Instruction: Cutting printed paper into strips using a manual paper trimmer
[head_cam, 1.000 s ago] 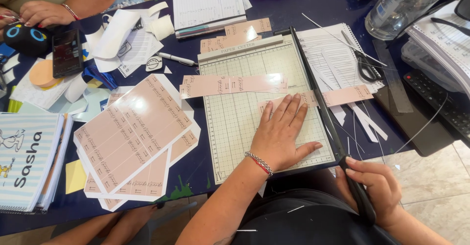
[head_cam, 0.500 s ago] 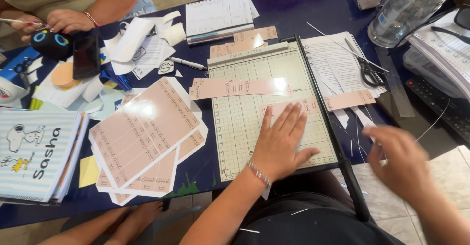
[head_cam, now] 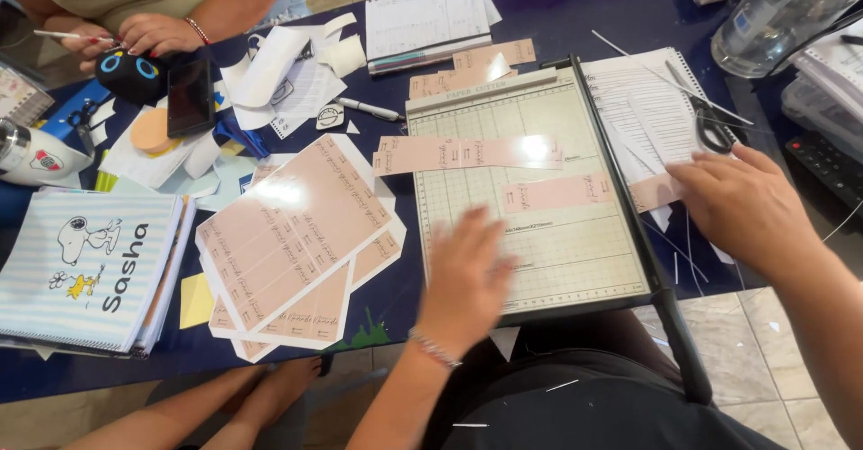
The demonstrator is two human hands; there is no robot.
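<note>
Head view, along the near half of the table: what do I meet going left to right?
Striped notebook → pink sheets → left hand on the paper cutter → cutter arm → right hand.
</note>
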